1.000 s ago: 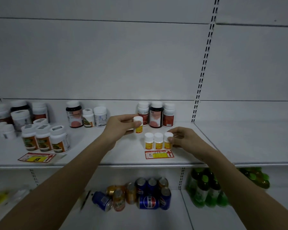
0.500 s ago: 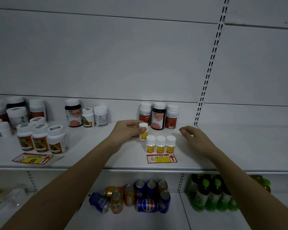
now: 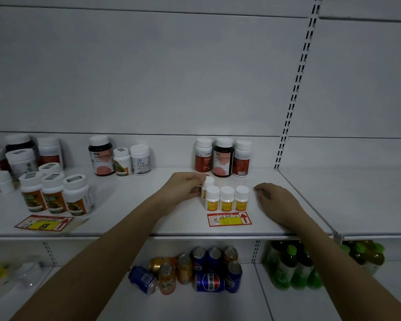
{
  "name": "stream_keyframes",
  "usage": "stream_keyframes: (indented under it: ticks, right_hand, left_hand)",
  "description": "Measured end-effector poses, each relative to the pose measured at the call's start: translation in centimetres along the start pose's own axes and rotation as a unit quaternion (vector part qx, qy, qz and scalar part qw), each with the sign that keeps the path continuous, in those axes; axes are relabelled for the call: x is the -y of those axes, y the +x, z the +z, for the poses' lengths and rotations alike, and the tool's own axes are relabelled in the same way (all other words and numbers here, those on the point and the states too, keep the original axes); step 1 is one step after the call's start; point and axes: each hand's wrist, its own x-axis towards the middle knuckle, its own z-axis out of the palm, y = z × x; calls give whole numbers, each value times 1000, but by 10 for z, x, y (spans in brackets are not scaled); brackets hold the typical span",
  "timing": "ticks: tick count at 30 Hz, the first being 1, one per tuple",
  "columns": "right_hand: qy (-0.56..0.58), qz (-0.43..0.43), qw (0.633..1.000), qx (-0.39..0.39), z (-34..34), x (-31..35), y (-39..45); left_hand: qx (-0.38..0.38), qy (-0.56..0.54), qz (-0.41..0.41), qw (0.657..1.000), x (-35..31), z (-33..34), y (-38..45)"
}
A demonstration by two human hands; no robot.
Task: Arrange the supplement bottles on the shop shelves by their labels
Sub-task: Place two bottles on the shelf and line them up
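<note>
Three small white bottles with yellow labels (image 3: 227, 199) stand in a row on the white shelf (image 3: 130, 205), behind a red and yellow price tag (image 3: 229, 219). My left hand (image 3: 183, 186) grips a fourth small yellow-label bottle (image 3: 208, 183) just behind the left end of that row. My right hand (image 3: 273, 200) rests on the shelf to the right of the row, fingers loosely bent, holding nothing. Three taller red-label bottles (image 3: 223, 157) stand at the back.
More supplement bottles stand at the back centre-left (image 3: 120, 156) and in a cluster at far left (image 3: 53, 195), with a second price tag (image 3: 43, 224) in front. The shelf below holds drink cans (image 3: 195, 272) and green bottles (image 3: 294, 267). A slotted upright (image 3: 289, 117) divides the bays.
My left hand has brought its small bottle down and right, behind the row's left end. My right hand let go of the rightmost bottle and moved right onto the shelf.
</note>
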Motion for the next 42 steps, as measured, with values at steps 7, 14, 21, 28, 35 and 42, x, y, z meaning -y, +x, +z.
stream_keyframes:
  ticks: [7,14,21,28,35,42]
  right_hand:
    - [-2,-2,1000,6,1,-1,1]
    - [8,3,1000,19,0,0,1]
    - [80,-15,997,13,-44,29,21]
    - [119,-121,983,65,-91,127,31]
    - [136,-187,968,96,-93,212,7]
    - [142,-224,956,122,-51,304,-30]
  left_hand:
    - [26,27,-15,999,-4,4,0]
    - [19,27,-26,999,-13,6,-7]
    - [-67,315,46,946,-71,-12,-20]
    - [-152,492,59,855,-132,-37,-62]
    - [-208,479,34,852,-130,-82,-122]
    - [-259,452,11,854,-111,-164,-202]
